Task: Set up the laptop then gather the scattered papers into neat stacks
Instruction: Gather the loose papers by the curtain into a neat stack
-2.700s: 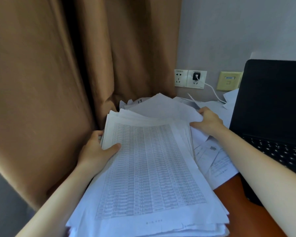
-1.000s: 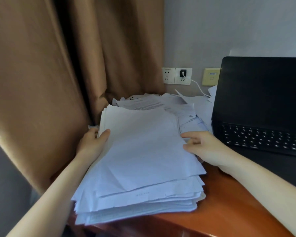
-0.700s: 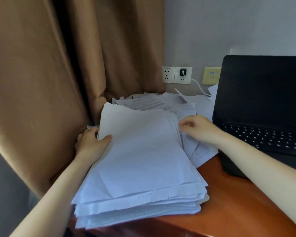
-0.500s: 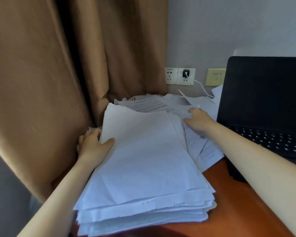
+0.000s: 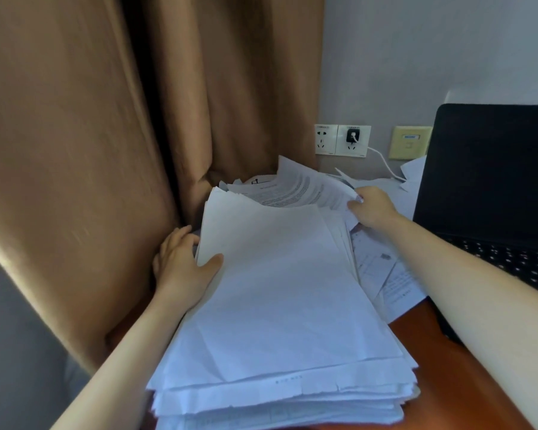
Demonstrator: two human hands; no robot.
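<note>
A thick stack of white papers (image 5: 280, 305) lies on the left end of the reddish-brown desk (image 5: 466, 380), its top sheet blank. My left hand (image 5: 184, 265) grips the stack's left edge, thumb on top and fingers at the side. Behind the stack, my right hand (image 5: 371, 206) pinches the corner of a printed sheet (image 5: 305, 187) and holds it lifted off the scattered papers (image 5: 382, 268). More loose sheets lie between the stack and the open black laptop (image 5: 491, 187), which stands at the right with its screen dark.
A brown curtain (image 5: 106, 150) hangs close along the left side and behind the stack. On the grey wall are two white sockets (image 5: 342, 139), one with a plug and white cable (image 5: 385, 164), and a yellow wall plate (image 5: 410, 142).
My right hand has reached farther back, taken a printed sheet by its corner and lifted it. My left hand has kept its hold on the stack's left edge.
</note>
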